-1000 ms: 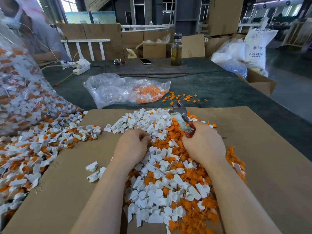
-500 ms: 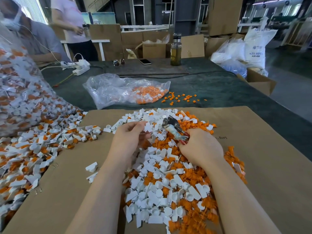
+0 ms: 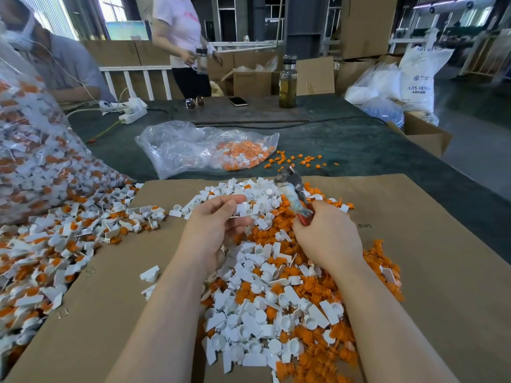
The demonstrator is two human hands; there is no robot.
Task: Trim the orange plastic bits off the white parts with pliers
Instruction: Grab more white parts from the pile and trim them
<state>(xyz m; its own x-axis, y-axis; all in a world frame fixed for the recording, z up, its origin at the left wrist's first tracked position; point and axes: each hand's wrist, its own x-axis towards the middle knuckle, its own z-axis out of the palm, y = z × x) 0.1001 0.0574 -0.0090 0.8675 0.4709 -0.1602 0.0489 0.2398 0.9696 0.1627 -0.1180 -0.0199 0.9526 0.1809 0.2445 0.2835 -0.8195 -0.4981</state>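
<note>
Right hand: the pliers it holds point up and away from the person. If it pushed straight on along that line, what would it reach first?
Probably the scattered orange bits on the dark table cover, just past the cardboard sheet. The right hand holds the pliers slightly raised, so depth is uncertain.

Over the heap of white parts (image 3: 265,294) on the cardboard sheet (image 3: 431,258), the left hand (image 3: 213,228) pinches one white part (image 3: 241,209); right of it, the right hand (image 3: 329,236) grips pliers (image 3: 293,190), tips pointing away.
</note>
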